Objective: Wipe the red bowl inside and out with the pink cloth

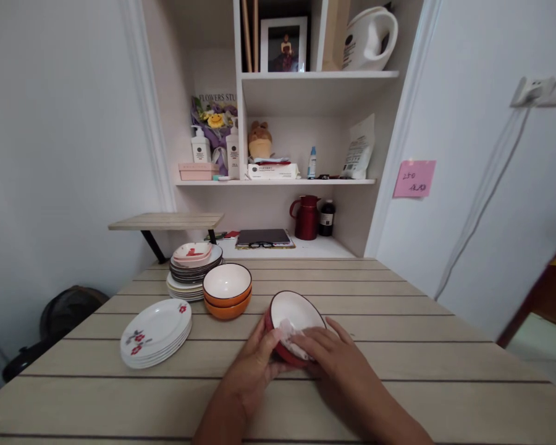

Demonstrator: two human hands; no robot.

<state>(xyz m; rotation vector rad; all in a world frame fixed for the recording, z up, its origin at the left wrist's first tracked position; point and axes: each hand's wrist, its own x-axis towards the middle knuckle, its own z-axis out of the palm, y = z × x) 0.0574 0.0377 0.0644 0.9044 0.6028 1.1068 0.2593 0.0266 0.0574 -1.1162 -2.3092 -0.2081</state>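
Observation:
A red bowl (293, 307) with a white inside and a dark rim is tilted just above or against the table in front of me; I cannot tell whether its base touches. My left hand (256, 361) grips its left side, thumb over the near rim and fingers underneath. With my right hand (330, 353), I press a crumpled white tissue (289, 337) against the bowl's inner wall. The right fingertips partly cover the tissue. Just beyond the left hand stand stacked orange bowls (227, 296) with white insides.
White flower-patterned plates (160, 324) are stacked at the left. Behind them, another pile of plates (191, 272) is topped by small pink-rimmed dishes (192, 251). A small raised wooden shelf (167, 221) stands at the back left. A red jug (306, 217) stands in the shelving.

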